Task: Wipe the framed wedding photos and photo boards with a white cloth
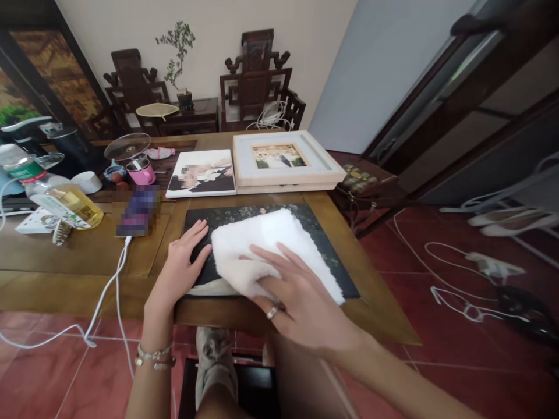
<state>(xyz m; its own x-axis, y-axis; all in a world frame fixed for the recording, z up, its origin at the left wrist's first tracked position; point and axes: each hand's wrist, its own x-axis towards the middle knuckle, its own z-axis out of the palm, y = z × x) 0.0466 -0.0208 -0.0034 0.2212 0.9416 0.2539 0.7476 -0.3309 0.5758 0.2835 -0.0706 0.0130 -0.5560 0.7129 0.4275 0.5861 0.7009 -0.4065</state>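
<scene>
A dark photo panel [340, 270] lies flat near the front edge of the wooden table. Much of it is hidden under a white fluffy cloth [257, 233]. My right hand [297, 299], with a ring on one finger, grips a bunched fold of this cloth and presses it on the panel. On the panel's left edge rests my left hand [183, 259], fingers stretched out and holding nothing. Bracelets circle my left wrist.
Behind the panel lie a white-edged photo print [201, 189] and a pale box frame [288, 185]. A phone [137, 212] on a white cable, a pink mug [142, 173] and a bottle [72, 201] stand left. A power strip [493, 265] lies on the red floor.
</scene>
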